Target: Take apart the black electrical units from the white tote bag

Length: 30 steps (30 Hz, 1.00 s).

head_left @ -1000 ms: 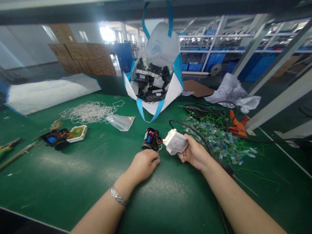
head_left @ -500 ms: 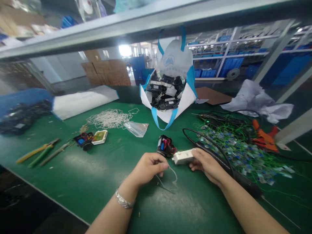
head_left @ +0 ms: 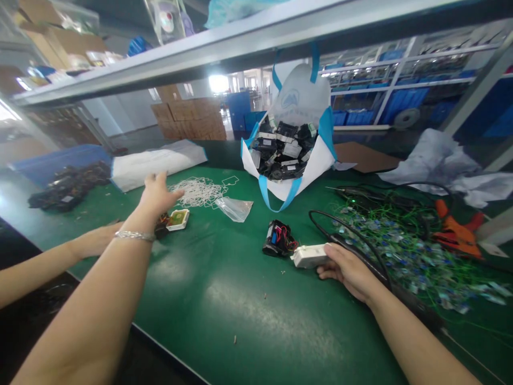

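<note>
My left hand (head_left: 158,193), with a silver bracelet at the wrist, reaches far out to the left. Its fingers are spread, at the edge of a tangled pile of thin white wire (head_left: 200,192); nothing shows in them. With my right hand (head_left: 347,268) I grip one end of a white rectangular plastic housing (head_left: 309,256), just above the green bench. Against its far end stands a black casing (head_left: 276,239) with red wires and a blue part inside. A clear plastic bag (head_left: 235,208) lies beside the wire pile.
Another person's forearm (head_left: 90,241) comes in from the left, near a second opened unit (head_left: 177,219). A bag (head_left: 289,144) of black parts stands at the back. On the right lie a soldering iron (head_left: 385,275), green-wired pieces (head_left: 385,248) and an orange clamp (head_left: 457,232).
My left hand has left the middle, where it held a thin wire, and moved to the white wire pile. The other person's forearm has appeared. My right hand keeps the housing; the view has shifted.
</note>
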### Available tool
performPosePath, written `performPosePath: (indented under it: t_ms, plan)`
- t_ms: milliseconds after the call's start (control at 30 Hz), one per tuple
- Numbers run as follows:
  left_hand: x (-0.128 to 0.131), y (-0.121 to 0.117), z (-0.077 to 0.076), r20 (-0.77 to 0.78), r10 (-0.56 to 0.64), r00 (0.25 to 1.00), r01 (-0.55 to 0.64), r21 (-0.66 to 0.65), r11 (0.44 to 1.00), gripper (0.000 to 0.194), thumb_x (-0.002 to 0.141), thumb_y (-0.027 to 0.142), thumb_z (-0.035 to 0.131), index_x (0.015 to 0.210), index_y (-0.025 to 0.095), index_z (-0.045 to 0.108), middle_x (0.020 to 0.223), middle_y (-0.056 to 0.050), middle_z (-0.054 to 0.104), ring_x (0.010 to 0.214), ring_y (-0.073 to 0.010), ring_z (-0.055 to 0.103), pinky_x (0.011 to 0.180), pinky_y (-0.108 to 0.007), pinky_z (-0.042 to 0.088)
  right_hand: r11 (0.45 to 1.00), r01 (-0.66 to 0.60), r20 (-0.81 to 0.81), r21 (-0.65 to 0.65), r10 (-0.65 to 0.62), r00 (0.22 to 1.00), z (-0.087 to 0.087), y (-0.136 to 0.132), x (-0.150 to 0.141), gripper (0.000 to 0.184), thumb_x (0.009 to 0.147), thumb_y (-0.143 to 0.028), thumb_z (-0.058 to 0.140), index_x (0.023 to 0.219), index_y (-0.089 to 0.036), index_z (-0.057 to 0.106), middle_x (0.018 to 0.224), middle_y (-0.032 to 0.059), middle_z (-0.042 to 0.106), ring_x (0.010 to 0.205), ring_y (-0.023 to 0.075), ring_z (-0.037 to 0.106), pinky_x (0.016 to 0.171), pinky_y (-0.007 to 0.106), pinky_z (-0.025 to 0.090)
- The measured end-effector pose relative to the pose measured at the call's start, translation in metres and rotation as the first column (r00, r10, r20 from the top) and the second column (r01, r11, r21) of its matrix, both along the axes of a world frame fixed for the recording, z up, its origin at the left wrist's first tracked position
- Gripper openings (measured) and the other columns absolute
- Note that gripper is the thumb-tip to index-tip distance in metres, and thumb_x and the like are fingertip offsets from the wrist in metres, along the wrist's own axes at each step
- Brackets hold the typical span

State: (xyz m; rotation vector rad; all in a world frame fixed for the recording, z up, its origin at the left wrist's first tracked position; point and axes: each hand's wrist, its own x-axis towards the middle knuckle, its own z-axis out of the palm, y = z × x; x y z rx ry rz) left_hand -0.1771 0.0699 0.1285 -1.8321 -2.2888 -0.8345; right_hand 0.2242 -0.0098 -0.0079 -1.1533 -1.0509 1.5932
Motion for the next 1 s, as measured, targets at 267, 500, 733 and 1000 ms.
performPosePath:
  t_ms: [267, 500, 733, 1000]
  plan:
    - [0.062, -0.108, -0.061, 0.325, -0.590, 0.739, 0.662, -0.514, 0.545, 0.011, 0.072, 0.023, 0.061, 0.082, 0.018, 0.063, 0.080, 0.001, 0.059, 0.075, -0.0132, 0.054, 0.068, -0.020, 0.041, 1.000, -0.012, 0.001, -0.005, 0.012, 1.000, 0.001, 0.000, 0.000, 0.019, 0.082, -0.032, 0.053, 0.089, -0.014, 0.050, 0.073, 0.0069, 0.056, 0.059, 0.0155, 0.055, 0.049, 0.021, 0.052]
    - [0.094, -0.167, -0.103, 0.337, -0.706, 0.623, 0.731, -0.572, 0.372, 0.014, 0.069, 0.017, 0.067, 0.081, 0.021, 0.063, 0.081, 0.002, 0.053, 0.075, -0.0112, 0.050, 0.067, -0.018, 0.037, 1.000, 0.013, 0.020, -0.028, -0.012, 1.000, 0.006, -0.002, -0.002, 0.011, 0.087, -0.023, 0.045, 0.089, -0.013, 0.049, 0.074, 0.0071, 0.056, 0.058, 0.0150, 0.055, 0.048, 0.020, 0.051]
    - [0.104, -0.162, -0.118, 0.274, -0.679, 0.681, 0.702, -0.508, 0.499, 0.008, 0.078, 0.014, 0.056, 0.070, 0.016, 0.057, 0.075, 0.000, 0.052, 0.072, -0.0112, 0.049, 0.066, -0.018, 0.037, 1.000, 0.012, 0.015, -0.027, -0.012, 1.000, 0.005, -0.001, -0.003, 0.010, 0.088, -0.023, 0.045, 0.089, -0.014, 0.049, 0.072, 0.0071, 0.056, 0.057, 0.0148, 0.055, 0.047, 0.020, 0.051]
    - [0.154, -0.136, -0.124, 0.171, -0.558, 0.812, 0.566, -0.460, 0.684, 0.008, 0.079, 0.015, 0.053, 0.072, 0.014, 0.056, 0.075, -0.002, 0.057, 0.072, -0.0144, 0.052, 0.066, -0.022, 0.038, 1.000, 0.007, 0.003, -0.028, -0.007, 1.000, 0.006, -0.001, -0.002, 0.009, 0.088, -0.021, 0.043, 0.089, -0.013, 0.048, 0.072, 0.0066, 0.055, 0.056, 0.0145, 0.055, 0.047, 0.020, 0.051]
